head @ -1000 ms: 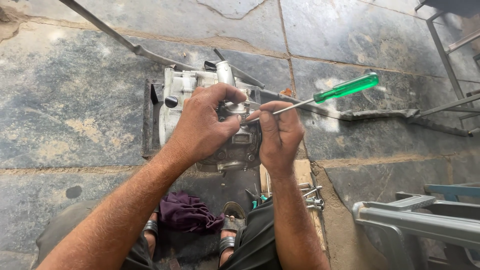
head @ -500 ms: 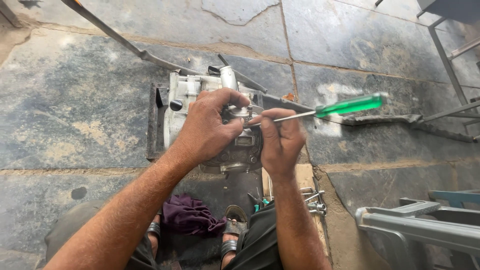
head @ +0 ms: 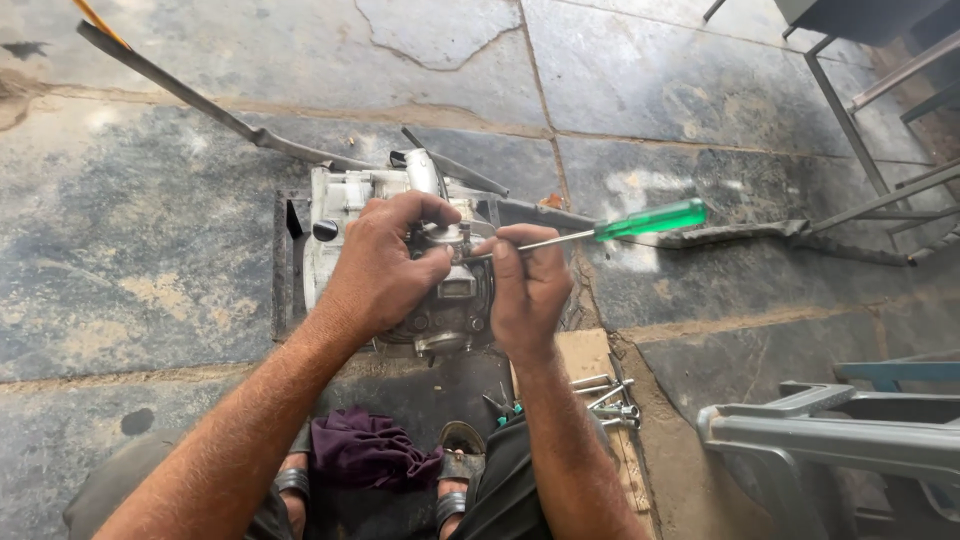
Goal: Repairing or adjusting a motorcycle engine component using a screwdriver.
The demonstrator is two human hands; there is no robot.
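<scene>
Engine [head: 400, 260] at frame centre on the floor, left hand [head: 375, 270] clamped over its top, right hand [head: 525, 290] pinching the screwdriver [head: 600, 228] shaft, tilted slightly lower than before, tip probably seated.

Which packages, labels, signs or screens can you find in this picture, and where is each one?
None in view: only a bare metal engine part on the stone floor, worked on by the left hand and the right hand, which holds a green-handled screwdriver.

repair w'shop, engine [head: 400, 260], bolts [head: 610, 395], stone floor [head: 150, 250]
</scene>
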